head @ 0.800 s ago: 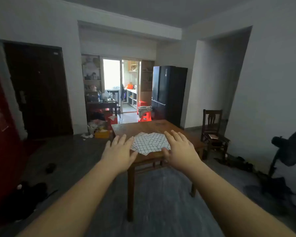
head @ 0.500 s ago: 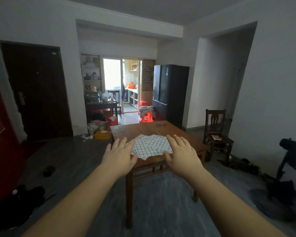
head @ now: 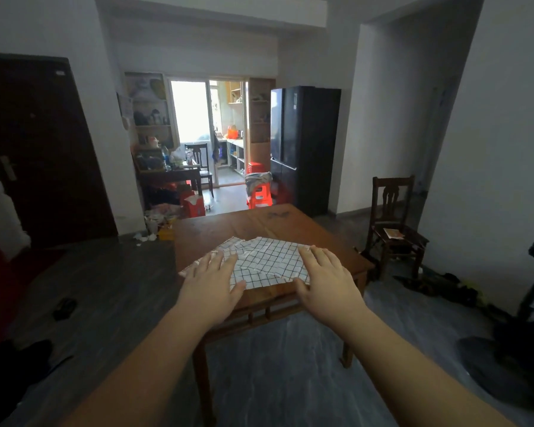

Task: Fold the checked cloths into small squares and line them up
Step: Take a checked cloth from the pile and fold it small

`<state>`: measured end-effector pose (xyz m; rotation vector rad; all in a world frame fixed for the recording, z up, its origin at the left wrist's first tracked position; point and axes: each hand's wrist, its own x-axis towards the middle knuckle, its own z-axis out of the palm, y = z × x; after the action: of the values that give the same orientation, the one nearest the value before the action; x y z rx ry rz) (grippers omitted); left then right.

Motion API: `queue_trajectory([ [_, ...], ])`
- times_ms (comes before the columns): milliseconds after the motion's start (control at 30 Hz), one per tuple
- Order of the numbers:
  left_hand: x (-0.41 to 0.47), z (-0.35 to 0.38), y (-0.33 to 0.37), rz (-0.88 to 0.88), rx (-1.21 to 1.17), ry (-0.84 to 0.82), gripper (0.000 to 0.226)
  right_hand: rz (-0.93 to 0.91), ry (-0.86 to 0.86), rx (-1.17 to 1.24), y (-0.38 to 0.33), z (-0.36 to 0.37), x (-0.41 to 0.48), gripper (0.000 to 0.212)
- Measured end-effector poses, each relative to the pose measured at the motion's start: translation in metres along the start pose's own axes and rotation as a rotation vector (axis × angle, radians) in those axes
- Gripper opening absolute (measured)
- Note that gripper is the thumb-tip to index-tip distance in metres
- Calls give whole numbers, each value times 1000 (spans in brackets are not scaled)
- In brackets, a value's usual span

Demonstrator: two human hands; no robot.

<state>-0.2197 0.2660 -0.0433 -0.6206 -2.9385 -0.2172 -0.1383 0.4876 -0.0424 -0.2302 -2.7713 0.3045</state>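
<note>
We see the checked cloths (head: 265, 263) lying in a loose, overlapping heap near the front edge of the wooden table (head: 259, 224); we cannot count them. Our left hand (head: 211, 291) and right hand (head: 329, 285) reach to the heap's 2 sides, fingers straight and spread, gripping nothing; whether they touch fabric we cannot tell. We judge the cloths light, soft and limp, likely to slide on the wood, and best pinched at their corners. No writing is legible.

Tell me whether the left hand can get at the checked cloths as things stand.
Probably yes: the left hand is open at the left edge of the checked cloths, with nothing between them.
</note>
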Motion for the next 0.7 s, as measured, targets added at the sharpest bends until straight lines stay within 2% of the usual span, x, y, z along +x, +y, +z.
queue_trajectory([
  [333,122,57,42,-4,7,-52,69,0,-63,71,89,52,94,68],
  [700,301,151,9,13,-71,-143,69,38,-187,24,129,151,243,69],
])
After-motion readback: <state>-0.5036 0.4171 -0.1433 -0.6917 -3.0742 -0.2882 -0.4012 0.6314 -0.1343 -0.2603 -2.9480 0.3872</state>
